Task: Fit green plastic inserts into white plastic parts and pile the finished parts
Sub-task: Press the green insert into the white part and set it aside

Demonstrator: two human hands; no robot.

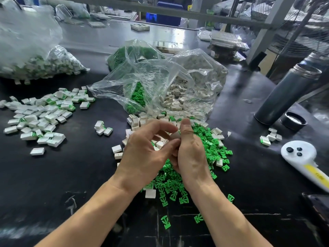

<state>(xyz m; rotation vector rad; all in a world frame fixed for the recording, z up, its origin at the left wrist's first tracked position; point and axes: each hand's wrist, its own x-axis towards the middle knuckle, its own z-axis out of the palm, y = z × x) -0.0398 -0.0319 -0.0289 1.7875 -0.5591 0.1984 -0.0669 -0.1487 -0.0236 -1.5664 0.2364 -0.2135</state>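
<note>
Pinching a white part above the loose green inserts, the left hand and right hand are probably pressing an insert in, hidden from view, before tossing it onto the finished pile.

I see bright green inserts and white parts on a glossy black table; at right, a dark grey flask and a white handle with a yellow stripe.
</note>
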